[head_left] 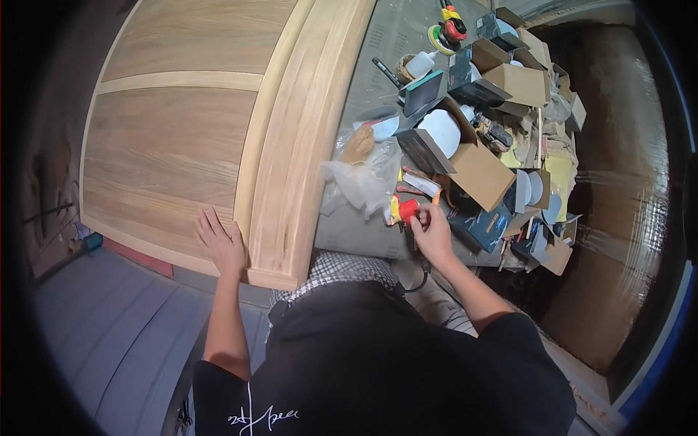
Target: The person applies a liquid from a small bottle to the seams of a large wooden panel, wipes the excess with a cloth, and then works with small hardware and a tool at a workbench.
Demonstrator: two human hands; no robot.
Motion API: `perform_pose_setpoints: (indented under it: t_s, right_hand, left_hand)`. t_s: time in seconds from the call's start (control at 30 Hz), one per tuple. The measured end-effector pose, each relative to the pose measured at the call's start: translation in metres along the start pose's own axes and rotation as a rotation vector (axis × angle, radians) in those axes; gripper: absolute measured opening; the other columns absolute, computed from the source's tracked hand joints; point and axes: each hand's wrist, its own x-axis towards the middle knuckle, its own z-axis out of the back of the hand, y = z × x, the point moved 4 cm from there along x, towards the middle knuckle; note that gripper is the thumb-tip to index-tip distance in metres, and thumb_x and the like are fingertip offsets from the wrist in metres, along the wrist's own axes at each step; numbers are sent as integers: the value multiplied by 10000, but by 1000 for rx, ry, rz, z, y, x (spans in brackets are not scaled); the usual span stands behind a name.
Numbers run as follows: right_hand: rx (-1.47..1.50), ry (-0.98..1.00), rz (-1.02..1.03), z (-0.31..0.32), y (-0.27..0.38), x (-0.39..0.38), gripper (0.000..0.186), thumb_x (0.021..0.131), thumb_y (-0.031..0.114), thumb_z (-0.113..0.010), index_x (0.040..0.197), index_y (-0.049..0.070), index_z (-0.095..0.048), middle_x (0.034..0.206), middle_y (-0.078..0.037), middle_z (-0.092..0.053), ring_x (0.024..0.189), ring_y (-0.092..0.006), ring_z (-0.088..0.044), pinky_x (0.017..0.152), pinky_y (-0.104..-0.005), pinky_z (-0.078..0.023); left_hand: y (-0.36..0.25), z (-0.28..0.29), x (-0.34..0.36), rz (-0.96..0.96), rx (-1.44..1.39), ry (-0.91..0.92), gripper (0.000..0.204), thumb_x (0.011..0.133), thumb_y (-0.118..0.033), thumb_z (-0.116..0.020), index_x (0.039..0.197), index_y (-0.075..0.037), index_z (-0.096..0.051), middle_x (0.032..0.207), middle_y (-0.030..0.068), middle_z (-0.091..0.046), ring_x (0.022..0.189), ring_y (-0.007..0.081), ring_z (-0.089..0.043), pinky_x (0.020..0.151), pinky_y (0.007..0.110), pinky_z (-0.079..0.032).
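Observation:
My left hand (222,247) lies flat with fingers spread on the near end of a framed wooden panel (171,138), beside its raised rounded moulding (258,138). On the grey-covered bench, my right hand (435,236) has its fingers curled in at the right side of a small red-and-yellow tool (407,210). Thumb and fingertips meet the red part; the tool's underside is hidden. Left of it sits a crumpled clear plastic bag (363,178) with something brown in it. Just beyond is a white strip-like piece (422,182).
Open cardboard boxes with white sanding discs (439,132) crowd the bench's right side. Farther off stand a white squeeze bottle (420,65) and a red-and-yellow sander (452,29) with a green pad. A black cord (420,282) hangs at the bench's near edge. A plastic-wrapped brown panel (611,182) stands right.

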Motion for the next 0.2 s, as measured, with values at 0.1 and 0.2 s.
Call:
perform_pose_setpoints:
  t_s: [0.1, 0.2]
  right_hand:
    - [-189, 33, -40, -26, -48, -27, 607, 790, 219, -813, 1286, 12, -531, 1133, -176, -591, 1078, -328, -589, 944, -435, -479]
    - [-354, 11, -78, -45, -56, -20, 627, 813, 211, -802, 1334, 23, -508, 1190, -212, -602, 1144, -328, -586, 1025, -444, -446]
  left_hand:
    - [-4, -4, -2, 0, 2, -4, 708, 1009, -378, -516, 1592, -59, -272, 1640, 229, -236, 1520, 432, -182, 1222, 580, -122]
    - [3, -7, -2, -14, 2, 11, 737, 998, -393, -532, 1598, -63, -261, 1641, 226, -239, 1519, 442, -176, 1224, 577, -118]
